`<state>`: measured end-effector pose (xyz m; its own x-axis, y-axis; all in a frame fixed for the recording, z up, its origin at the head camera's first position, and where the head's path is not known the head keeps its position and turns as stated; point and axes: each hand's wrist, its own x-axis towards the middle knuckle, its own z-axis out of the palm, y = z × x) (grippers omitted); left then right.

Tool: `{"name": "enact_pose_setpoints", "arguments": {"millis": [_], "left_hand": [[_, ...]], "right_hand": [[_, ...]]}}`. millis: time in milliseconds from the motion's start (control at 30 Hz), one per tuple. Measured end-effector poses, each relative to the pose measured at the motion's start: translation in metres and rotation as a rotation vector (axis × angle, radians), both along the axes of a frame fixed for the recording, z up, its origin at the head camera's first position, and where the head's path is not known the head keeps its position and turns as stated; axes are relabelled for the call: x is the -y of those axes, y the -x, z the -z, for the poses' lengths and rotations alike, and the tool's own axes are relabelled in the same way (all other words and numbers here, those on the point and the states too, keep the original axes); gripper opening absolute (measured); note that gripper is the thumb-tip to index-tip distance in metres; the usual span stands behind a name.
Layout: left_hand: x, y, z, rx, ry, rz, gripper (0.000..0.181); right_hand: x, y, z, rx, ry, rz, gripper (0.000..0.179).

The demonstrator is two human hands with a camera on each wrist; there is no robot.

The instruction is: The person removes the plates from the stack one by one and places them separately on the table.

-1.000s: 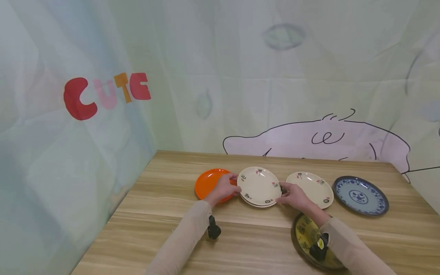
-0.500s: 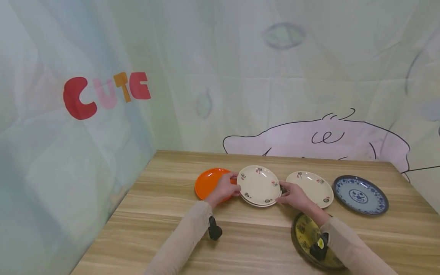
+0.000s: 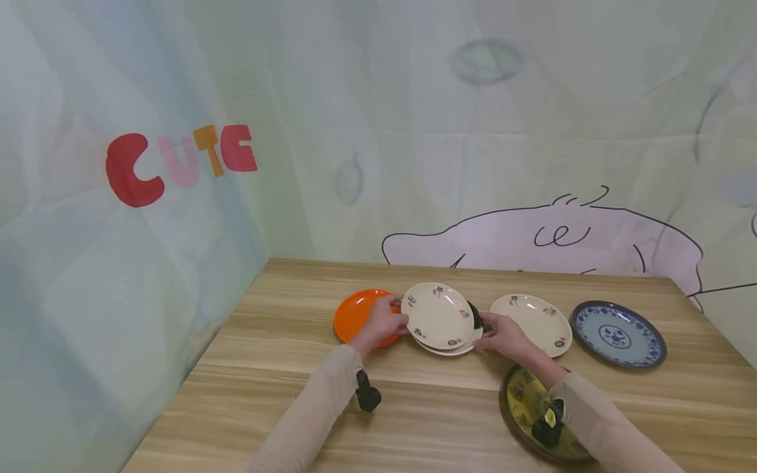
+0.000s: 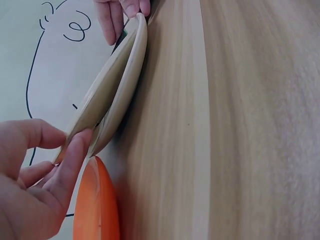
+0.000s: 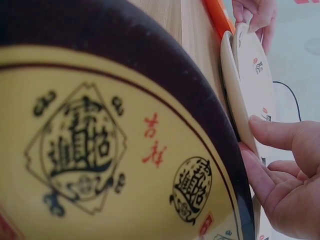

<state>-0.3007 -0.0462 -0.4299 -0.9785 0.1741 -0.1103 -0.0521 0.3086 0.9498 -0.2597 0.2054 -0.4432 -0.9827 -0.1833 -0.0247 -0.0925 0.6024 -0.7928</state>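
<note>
Two cream plates with small printed motifs overlap at the table's middle. The upper cream plate (image 3: 436, 315) is tilted and shifted left, its left edge pinched by my left hand (image 3: 381, 323). In the left wrist view, a wedge-shaped gap separates it from the lower cream plate (image 4: 120, 100). My right hand (image 3: 504, 336) pinches the lower plate's right edge, thumb and fingers on either side in the right wrist view. A dark patch shows between the plates near my right fingers; its kind is unclear. Under my left hand lies an orange plate (image 3: 355, 318), partly hidden.
Another cream plate (image 3: 535, 325) lies right of my right hand, then a blue-patterned plate (image 3: 618, 335). A yellow plate with a dark rim (image 3: 520, 407) sits below my right forearm. The wooden table (image 3: 236, 407) meets fabric walls at the left and back.
The upper cream plate has slid left and tilted off the lower one, drawn by my left hand, uncovering more of the lower plate. My right hand has stayed nearly still.
</note>
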Motion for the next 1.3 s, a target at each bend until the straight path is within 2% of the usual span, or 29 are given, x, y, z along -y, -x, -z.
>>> {"name": "enact_pose_setpoints", "arguments": {"millis": [267, 567, 900, 1100, 1300], "left_hand": [[0.007, 0.002, -0.004, -0.008, -0.005, -0.033, 0.051], [0.017, 0.003, -0.009, -0.021, -0.025, -0.058, 0.051], [0.037, 0.006, -0.016, -0.046, -0.031, -0.064, 0.049], [0.049, 0.006, -0.019, -0.079, -0.007, -0.093, 0.05], [0.063, 0.004, -0.021, -0.077, -0.001, -0.136, 0.053]], "right_hand": [[-0.001, 0.001, 0.001, -0.033, 0.02, -0.023, 0.067], [0.0, 0.001, 0.0, -0.028, 0.019, -0.018, 0.067], [0.0, 0.0, 0.0, -0.024, 0.024, -0.02, 0.068], [0.0, -0.001, -0.001, -0.025, 0.032, -0.027, 0.067], [0.0, -0.001, -0.001, -0.027, 0.034, -0.03, 0.066]]}}
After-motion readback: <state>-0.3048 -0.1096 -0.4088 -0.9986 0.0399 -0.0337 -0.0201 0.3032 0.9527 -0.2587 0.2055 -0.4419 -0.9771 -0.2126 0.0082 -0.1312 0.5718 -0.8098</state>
